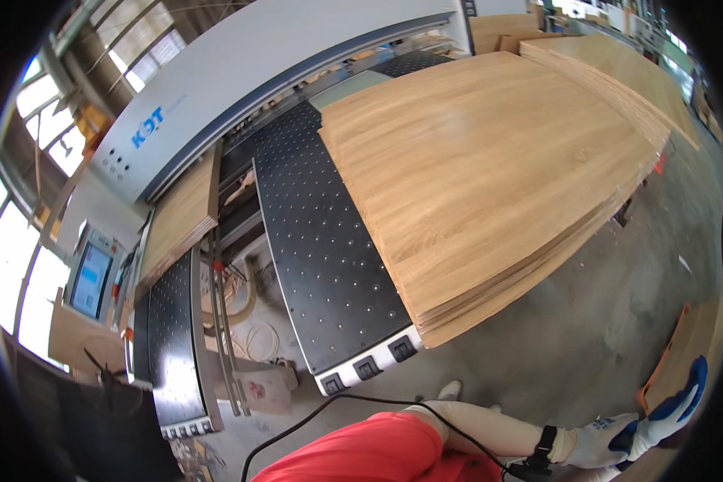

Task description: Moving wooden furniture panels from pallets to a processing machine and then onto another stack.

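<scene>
Fingers of the right grip [675, 406] reach out long and uncurled, gloved in white and blue, holding nothing I can see. Just beside its cuff lies the left grip [598, 444], its blue fingertips seemingly against that cuff; whether they pinch it, I cannot tell.

Nearest is a brown board [707, 329], directly beyond the right grip, its orange edge [663, 359] slanting up and away to the right. Contact with it is unclear, but the right grip is clearly the nearer one.

Well apart, ahead and to the left of both grips, a panel stack [490, 169] lies flat on a black studded tabletop [321, 257], overhanging toward their side. Its long axis appears to run obliquely, from the near corner left of the grips to the far right.
</scene>
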Available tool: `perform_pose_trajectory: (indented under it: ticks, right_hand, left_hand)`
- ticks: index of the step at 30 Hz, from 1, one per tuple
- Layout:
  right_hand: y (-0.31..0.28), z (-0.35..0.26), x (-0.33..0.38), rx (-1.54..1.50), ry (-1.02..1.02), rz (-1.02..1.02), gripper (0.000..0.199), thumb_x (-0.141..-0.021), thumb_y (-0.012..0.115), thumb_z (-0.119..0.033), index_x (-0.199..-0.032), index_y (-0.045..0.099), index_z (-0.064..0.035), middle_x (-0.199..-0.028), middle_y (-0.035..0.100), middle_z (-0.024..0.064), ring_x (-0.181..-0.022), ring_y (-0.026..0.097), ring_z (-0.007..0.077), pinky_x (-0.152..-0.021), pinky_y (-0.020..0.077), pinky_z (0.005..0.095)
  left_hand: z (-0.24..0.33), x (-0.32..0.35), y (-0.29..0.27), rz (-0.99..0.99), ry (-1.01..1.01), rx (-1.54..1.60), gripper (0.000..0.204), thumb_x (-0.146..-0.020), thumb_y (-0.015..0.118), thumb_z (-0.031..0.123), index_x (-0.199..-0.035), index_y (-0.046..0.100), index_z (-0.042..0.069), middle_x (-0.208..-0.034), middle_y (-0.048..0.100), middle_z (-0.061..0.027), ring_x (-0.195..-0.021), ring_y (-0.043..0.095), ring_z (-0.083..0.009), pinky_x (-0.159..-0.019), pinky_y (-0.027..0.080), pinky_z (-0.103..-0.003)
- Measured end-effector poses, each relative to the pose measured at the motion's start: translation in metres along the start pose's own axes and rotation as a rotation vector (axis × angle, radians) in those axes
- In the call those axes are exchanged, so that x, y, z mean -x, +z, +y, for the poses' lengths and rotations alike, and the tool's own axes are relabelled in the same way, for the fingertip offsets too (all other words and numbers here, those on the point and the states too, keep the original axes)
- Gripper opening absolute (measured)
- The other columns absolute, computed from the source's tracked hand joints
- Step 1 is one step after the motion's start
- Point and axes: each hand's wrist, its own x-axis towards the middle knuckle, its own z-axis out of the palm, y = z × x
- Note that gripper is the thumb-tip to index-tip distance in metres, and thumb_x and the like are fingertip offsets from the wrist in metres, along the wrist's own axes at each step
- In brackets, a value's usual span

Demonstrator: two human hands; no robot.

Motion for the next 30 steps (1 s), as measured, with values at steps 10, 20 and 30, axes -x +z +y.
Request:
perform_pose_trajectory:
  ticks: [10, 20, 30]
  right_hand:
    - [0.126, -0.006, -0.068, -0.569, 0.127, -0.035, 0.036, -0.097, 0.057, -0.015, -0.127, 0.055, 0.0043, -0.125, 0.061, 0.0163, -0.114, 0.058, 0.0252, -0.097, 0.0444, 0.0348]
    - [0.131, 0.021, -0.138, -1.092, 0.276, -0.004, 0.040, -0.092, 0.056, -0.028, -0.117, 0.061, 0.0022, -0.115, 0.063, 0.0163, -0.100, 0.061, 0.0240, -0.094, 0.0457, 0.0363]
    - [0.107, 0.015, -0.171, -1.924, 0.899, -0.198, 0.034, -0.093, 0.059, -0.026, -0.116, 0.064, -0.0006, -0.106, 0.064, 0.0145, -0.099, 0.060, 0.0244, -0.087, 0.0481, 0.0353]
  left_hand:
    - [-0.007, -0.086, -0.023, 0.664, 0.093, -0.098, 0.036, -0.088, 0.072, 0.018, -0.117, 0.057, 0.004, -0.093, 0.064, -0.0088, -0.084, 0.061, -0.0165, -0.079, 0.051, -0.034]
    - [-0.002, -0.148, -0.009, 0.733, 0.162, -0.036, 0.039, -0.085, 0.075, 0.014, -0.116, 0.056, 0.001, -0.108, 0.065, -0.0136, -0.096, 0.065, -0.0226, -0.086, 0.051, -0.033]
    - [0.014, -0.167, -0.015, 0.633, 0.164, -0.032, 0.033, -0.087, 0.073, 0.011, -0.114, 0.056, 0.003, -0.088, 0.065, -0.0065, -0.075, 0.063, -0.0139, -0.072, 0.051, -0.029]
